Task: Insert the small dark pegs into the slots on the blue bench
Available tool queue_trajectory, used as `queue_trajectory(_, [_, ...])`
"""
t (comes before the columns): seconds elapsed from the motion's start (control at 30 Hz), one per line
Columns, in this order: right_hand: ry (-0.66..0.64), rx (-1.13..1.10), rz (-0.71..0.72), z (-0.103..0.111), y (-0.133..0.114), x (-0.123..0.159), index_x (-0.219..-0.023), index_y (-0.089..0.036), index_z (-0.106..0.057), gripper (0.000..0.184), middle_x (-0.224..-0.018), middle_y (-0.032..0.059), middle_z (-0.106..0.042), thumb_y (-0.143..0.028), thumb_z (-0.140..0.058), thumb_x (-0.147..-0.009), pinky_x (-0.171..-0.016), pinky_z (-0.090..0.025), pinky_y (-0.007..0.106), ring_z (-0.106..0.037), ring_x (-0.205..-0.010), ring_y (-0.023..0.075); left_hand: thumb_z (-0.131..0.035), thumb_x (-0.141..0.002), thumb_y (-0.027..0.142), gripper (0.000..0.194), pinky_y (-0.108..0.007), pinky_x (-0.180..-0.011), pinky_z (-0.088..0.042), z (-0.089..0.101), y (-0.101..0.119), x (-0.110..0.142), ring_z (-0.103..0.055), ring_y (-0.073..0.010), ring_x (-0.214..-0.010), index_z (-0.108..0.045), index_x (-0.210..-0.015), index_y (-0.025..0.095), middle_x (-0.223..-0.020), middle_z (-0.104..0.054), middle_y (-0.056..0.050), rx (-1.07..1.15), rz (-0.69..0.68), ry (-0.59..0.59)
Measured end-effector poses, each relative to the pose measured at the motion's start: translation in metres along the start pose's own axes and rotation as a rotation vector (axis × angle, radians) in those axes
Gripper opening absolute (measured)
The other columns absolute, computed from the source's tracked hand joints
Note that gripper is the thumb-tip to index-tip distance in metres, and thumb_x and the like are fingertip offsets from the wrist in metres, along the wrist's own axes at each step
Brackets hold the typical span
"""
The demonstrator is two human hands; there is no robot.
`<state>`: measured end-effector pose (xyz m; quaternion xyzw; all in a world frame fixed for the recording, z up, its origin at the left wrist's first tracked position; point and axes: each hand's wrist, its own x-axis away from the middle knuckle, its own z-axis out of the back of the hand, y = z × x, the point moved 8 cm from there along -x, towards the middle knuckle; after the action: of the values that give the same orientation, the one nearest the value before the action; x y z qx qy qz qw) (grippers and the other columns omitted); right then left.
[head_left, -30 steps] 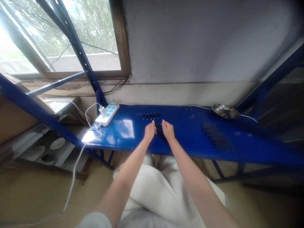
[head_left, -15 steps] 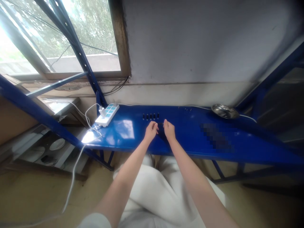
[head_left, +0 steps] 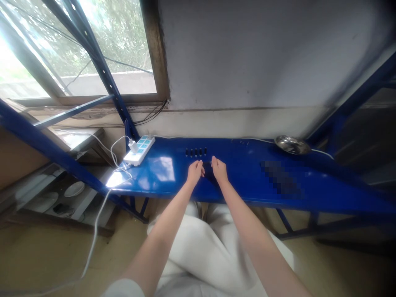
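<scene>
My left hand (head_left: 194, 172) is closed, its thumb and fingertips pinched together above the blue table (head_left: 244, 181). Opposite it, my right hand (head_left: 219, 169) is also in a pinch. Between the fingertips sits a small black piece (head_left: 207, 163), its left end in my left fingers and its right end at my right fingers. It is too small and blurred to identify. Just beyond my hands, several small black pieces with pale ends (head_left: 196, 152) stand in a neat row on the table.
A white power strip (head_left: 140, 150) with a plug and cable lies at the table's left end. A shiny metal bowl (head_left: 292, 144) is at the back right, with tiny pale bits (head_left: 244, 142) left of it. A pixelated dark patch (head_left: 281, 177) covers something at right. Blue rack posts flank the table.
Both hands stay close together around the small black piece, shifted only very slightly left. The row of black pieces is unchanged.
</scene>
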<state>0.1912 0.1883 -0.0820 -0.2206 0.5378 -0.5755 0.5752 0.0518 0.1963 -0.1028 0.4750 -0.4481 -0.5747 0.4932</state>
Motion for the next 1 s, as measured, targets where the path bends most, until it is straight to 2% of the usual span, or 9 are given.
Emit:
queue_trajectory(0.07, [0.007,-0.021,-0.028,0.002,0.001,0.000,-0.055,-0.019,-0.041,0.052,-0.053,-0.0003,-0.045,-0.061,-0.030,-0.083,-0.053,-0.033,0.025,-0.041,-0.052,0.0124,-0.039,-0.084,0.049,0.039,-0.021,-0.051,-0.043,0.000,0.002,0.001,-0.050,-0.0068,-0.042,-0.049,-0.067,0.016,-0.057,-0.057,0.000,0.010,-0.002,0.000])
queue_trajectory(0.2, [0.069,-0.039,-0.058,0.009,0.002,0.001,-0.055,-0.020,-0.040,0.053,-0.053,0.0001,-0.045,-0.063,-0.029,-0.082,-0.052,-0.032,0.025,-0.041,-0.052,0.0128,-0.044,-0.083,0.048,0.036,-0.020,-0.051,-0.044,0.001,0.009,0.003,-0.052,-0.0061,-0.046,-0.054,-0.099,0.018,-0.074,-0.062,-0.001,0.036,-0.025,0.006])
queue_trajectory(0.27, [0.086,-0.034,-0.059,0.010,0.002,0.001,-0.055,-0.020,-0.040,0.052,-0.054,0.0003,-0.045,-0.063,-0.029,-0.082,-0.053,-0.032,0.026,-0.041,-0.052,0.0130,-0.046,-0.083,0.045,0.035,-0.020,-0.052,-0.044,0.000,0.011,0.003,-0.053,-0.0061,-0.047,-0.053,-0.106,0.019,-0.075,-0.062,-0.001,0.023,-0.048,-0.013])
queue_trajectory(0.47, [0.058,0.004,-0.055,0.007,0.003,0.001,-0.054,-0.020,-0.040,0.053,-0.053,0.0001,-0.044,-0.064,-0.029,-0.082,-0.052,-0.031,0.026,-0.040,-0.051,0.0133,-0.042,-0.086,0.037,0.023,-0.020,-0.053,-0.042,-0.002,0.009,0.001,-0.051,-0.0049,-0.044,-0.053,-0.085,0.017,-0.070,-0.060,0.001,-0.035,-0.082,-0.022])
queue_trajectory(0.7, [0.041,-0.014,-0.044,0.005,0.000,0.002,-0.054,-0.020,-0.040,0.053,-0.051,-0.0014,-0.042,-0.064,-0.030,-0.082,-0.051,-0.030,0.025,-0.038,-0.050,0.0119,-0.034,-0.089,0.042,0.033,-0.019,-0.051,-0.041,0.000,-0.001,-0.002,-0.050,-0.0053,-0.043,-0.046,-0.072,0.017,-0.065,-0.058,0.002,-0.040,-0.019,0.022])
queue_trajectory(0.83, [0.110,-0.057,-0.069,0.011,0.002,0.003,-0.052,-0.020,-0.037,0.052,-0.050,-0.0027,-0.039,-0.062,-0.033,-0.082,-0.050,-0.028,0.024,-0.036,-0.049,0.0108,-0.032,-0.089,0.044,0.034,-0.018,-0.049,-0.040,0.005,-0.005,-0.003,-0.049,-0.0050,-0.042,-0.045,-0.073,0.017,-0.063,-0.056,0.002,0.011,0.009,0.085])
queue_trajectory(1.0, [0.199,-0.074,-0.103,0.020,0.006,0.004,-0.053,-0.020,-0.038,0.050,-0.050,-0.0031,-0.039,-0.059,-0.033,-0.084,-0.051,-0.030,0.024,-0.037,-0.050,0.0108,-0.034,-0.089,0.038,0.027,-0.018,-0.048,-0.041,0.011,-0.003,-0.002,-0.050,-0.0048,-0.043,-0.049,-0.084,0.017,-0.067,-0.057,0.002,0.001,-0.008,0.140])
